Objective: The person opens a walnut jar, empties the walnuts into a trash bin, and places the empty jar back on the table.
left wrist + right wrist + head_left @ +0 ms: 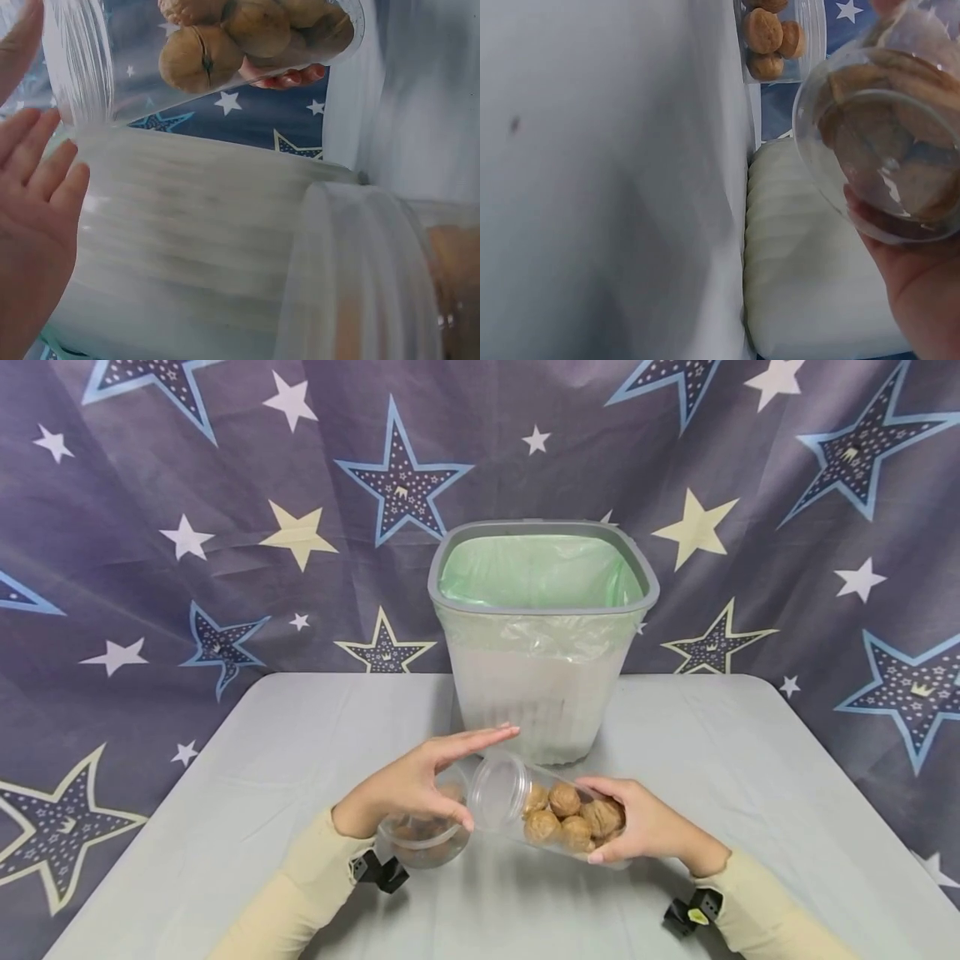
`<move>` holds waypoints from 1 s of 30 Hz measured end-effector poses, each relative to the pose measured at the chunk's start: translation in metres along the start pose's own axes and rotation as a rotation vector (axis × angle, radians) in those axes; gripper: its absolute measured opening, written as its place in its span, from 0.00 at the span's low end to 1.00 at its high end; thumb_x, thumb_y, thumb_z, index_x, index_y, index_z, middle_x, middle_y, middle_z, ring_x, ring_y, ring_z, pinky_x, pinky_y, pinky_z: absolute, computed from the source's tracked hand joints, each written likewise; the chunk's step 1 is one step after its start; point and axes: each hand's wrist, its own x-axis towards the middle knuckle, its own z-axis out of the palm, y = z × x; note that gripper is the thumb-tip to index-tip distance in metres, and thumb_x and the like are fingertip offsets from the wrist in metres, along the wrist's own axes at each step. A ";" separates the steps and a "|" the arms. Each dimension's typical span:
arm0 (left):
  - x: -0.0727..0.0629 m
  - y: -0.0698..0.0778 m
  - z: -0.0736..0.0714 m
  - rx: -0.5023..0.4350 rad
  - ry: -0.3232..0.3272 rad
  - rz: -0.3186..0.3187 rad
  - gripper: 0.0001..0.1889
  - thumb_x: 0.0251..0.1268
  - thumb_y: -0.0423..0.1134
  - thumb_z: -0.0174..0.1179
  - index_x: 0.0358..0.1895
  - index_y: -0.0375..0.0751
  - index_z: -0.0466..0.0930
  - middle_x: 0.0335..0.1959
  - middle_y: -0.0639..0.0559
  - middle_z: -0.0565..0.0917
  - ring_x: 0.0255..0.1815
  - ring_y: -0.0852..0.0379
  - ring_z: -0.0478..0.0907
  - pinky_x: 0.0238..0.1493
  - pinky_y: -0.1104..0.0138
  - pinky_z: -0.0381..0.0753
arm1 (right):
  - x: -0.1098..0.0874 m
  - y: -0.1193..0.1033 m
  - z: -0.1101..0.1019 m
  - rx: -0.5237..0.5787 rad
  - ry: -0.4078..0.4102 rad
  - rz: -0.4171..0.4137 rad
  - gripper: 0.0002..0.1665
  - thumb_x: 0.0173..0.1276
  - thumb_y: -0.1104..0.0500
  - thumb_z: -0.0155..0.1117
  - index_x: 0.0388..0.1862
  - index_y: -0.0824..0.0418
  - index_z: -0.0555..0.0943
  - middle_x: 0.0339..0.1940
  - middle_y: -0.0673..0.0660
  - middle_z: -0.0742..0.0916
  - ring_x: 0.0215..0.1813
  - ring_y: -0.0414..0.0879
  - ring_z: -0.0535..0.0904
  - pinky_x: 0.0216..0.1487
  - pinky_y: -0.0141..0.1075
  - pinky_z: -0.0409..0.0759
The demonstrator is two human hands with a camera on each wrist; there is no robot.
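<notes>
My right hand (648,822) grips a clear plastic jar (501,793) near its base, tipped on its side with the mouth to the left. Several walnuts (562,810) lie inside, toward the base end. Beside the mouth, my left hand (405,787) is spread, thumb apart from straight fingers, with nothing in its grasp. In the left wrist view the fingers (41,161) are just off the tilted jar's rim. Under the left hand a second clear jar (429,857) stands upright on the table, partly hidden by the hand; walnuts (765,34) show in it in the right wrist view.
A pale bin (540,685) with a grey rim and green liner bag (540,568) stands right behind the jars at the back of the table. The table (750,777) has a light grey cover. Behind hangs a dark star-patterned cloth (480,418).
</notes>
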 end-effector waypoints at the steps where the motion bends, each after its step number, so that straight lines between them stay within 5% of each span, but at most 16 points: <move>1: 0.000 0.000 0.000 -0.004 -0.022 0.025 0.53 0.39 0.36 0.75 0.72 0.36 0.54 0.73 0.44 0.58 0.73 0.45 0.53 0.72 0.55 0.51 | 0.000 0.000 0.000 0.008 -0.010 0.003 0.46 0.37 0.58 0.80 0.57 0.72 0.74 0.48 0.59 0.85 0.49 0.36 0.78 0.52 0.27 0.74; 7: 0.001 0.000 0.001 -0.056 -0.101 0.088 0.55 0.35 0.28 0.73 0.73 0.35 0.51 0.74 0.44 0.53 0.74 0.44 0.49 0.72 0.52 0.46 | 0.001 0.000 -0.001 0.038 -0.046 -0.017 0.46 0.38 0.57 0.79 0.58 0.71 0.73 0.49 0.58 0.84 0.50 0.37 0.78 0.54 0.27 0.73; 14: 0.001 0.001 0.003 -0.054 -0.128 0.103 0.50 0.47 0.37 0.71 0.73 0.35 0.51 0.74 0.44 0.53 0.74 0.44 0.50 0.72 0.52 0.47 | 0.001 -0.001 -0.002 0.069 -0.066 -0.040 0.46 0.38 0.58 0.79 0.58 0.71 0.73 0.50 0.58 0.84 0.50 0.38 0.78 0.54 0.28 0.73; 21: 0.000 0.000 0.004 -0.061 -0.118 0.133 0.52 0.39 0.26 0.70 0.73 0.34 0.52 0.74 0.42 0.55 0.74 0.43 0.51 0.72 0.52 0.48 | 0.000 -0.001 -0.002 0.078 -0.069 -0.041 0.46 0.39 0.58 0.79 0.59 0.71 0.73 0.50 0.57 0.84 0.51 0.38 0.78 0.55 0.27 0.73; 30: -0.003 -0.002 0.006 -0.037 -0.050 0.092 0.49 0.40 0.29 0.72 0.71 0.34 0.56 0.72 0.44 0.60 0.72 0.46 0.57 0.71 0.55 0.53 | 0.000 -0.002 -0.002 0.073 -0.052 -0.009 0.45 0.39 0.58 0.79 0.58 0.72 0.73 0.50 0.58 0.84 0.50 0.37 0.78 0.54 0.27 0.73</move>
